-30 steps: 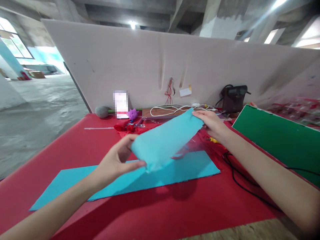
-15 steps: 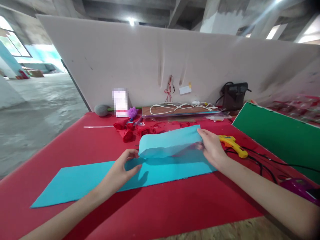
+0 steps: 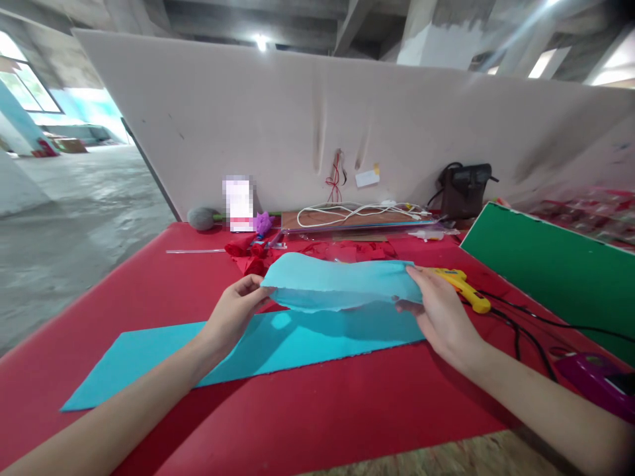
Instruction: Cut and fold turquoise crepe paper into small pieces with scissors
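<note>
Smooth red tabletop (image 3: 327, 410), 2 hands w/ curved, thin blue sheet (image 3: 337, 281)

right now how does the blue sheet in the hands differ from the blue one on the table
The held blue sheet is up in the air, while the flat blue sheet lies on the red tabletop. The held blue sheet is curled over along its length; the flat blue sheet is spread out. The held blue sheet looks shorter than the flat blue sheet. Both are much the same blue.
</note>
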`<action>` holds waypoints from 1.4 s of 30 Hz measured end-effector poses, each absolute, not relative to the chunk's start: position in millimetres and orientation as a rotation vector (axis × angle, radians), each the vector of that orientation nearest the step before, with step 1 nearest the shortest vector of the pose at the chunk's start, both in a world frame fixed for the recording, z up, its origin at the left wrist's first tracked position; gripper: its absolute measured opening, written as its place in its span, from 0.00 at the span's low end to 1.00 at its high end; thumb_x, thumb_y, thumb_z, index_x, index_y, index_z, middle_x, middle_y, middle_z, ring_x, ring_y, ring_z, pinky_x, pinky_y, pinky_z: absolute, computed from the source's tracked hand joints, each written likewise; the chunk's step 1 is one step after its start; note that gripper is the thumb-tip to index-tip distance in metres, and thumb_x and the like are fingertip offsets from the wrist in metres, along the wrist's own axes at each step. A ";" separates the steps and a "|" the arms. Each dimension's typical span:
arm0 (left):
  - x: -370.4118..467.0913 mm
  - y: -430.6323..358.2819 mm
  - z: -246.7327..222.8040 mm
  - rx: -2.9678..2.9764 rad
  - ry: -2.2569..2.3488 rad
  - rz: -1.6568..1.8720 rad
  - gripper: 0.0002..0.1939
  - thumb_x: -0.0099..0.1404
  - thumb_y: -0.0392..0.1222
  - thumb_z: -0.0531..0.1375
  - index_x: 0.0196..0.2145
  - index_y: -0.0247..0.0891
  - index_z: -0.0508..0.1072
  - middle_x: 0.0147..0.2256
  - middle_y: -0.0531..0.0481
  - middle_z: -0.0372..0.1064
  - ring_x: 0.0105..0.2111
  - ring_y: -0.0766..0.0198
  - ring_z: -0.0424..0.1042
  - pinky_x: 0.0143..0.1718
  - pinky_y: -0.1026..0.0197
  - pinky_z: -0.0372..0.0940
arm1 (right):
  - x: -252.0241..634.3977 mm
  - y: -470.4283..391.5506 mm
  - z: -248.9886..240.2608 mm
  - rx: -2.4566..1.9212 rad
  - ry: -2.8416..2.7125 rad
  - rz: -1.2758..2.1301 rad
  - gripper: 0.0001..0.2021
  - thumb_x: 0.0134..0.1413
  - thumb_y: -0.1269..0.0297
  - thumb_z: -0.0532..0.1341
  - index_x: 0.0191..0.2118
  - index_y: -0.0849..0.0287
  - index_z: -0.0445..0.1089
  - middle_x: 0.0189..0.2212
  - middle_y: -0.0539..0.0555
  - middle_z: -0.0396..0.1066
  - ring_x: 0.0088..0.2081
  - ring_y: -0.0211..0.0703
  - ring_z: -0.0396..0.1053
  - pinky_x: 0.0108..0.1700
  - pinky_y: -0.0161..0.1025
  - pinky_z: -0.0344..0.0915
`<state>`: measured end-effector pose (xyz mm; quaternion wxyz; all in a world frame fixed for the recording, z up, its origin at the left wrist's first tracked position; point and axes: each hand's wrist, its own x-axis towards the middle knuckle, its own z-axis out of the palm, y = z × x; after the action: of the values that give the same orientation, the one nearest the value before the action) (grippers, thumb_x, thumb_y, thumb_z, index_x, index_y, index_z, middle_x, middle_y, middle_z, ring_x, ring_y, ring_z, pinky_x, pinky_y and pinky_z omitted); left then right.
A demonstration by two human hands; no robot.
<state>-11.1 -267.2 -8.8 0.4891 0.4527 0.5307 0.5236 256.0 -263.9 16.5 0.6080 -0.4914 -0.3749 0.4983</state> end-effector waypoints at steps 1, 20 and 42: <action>-12.2 -266.1 -8.9 1.068 1.285 1.317 0.14 0.47 0.44 0.63 0.25 0.36 0.61 0.24 0.56 0.65 0.27 0.69 0.66 0.31 0.67 0.60 | 256.7 -265.8 17.6 -1.132 -0.859 1.135 0.08 0.41 0.60 0.62 0.24 0.55 0.63 0.20 0.46 0.62 0.21 0.37 0.63 0.18 0.34 0.62; -6.6 -261.8 -9.5 1.086 1.069 1.261 0.13 0.53 0.38 0.55 0.38 0.32 0.67 0.30 0.46 0.72 0.32 0.58 0.73 0.37 0.57 0.65 | 250.9 -285.6 -4.3 -1.187 -0.941 1.153 0.09 0.46 0.56 0.60 0.30 0.54 0.63 0.24 0.46 0.66 0.23 0.35 0.62 0.21 0.31 0.58; -23.6 -283.7 6.0 0.793 0.871 1.086 0.12 0.57 0.47 0.57 0.33 0.34 0.72 0.32 0.44 0.73 0.33 0.56 0.72 0.36 0.55 0.68 | 269.7 -275.1 8.6 -1.208 -1.002 1.120 0.10 0.43 0.55 0.62 0.27 0.54 0.63 0.17 0.44 0.58 0.18 0.34 0.57 0.15 0.32 0.58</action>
<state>-23.6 -283.7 6.0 0.6959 0.3554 0.3903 0.4869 269.7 -275.1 8.6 0.5702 -0.5148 -0.4270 0.4770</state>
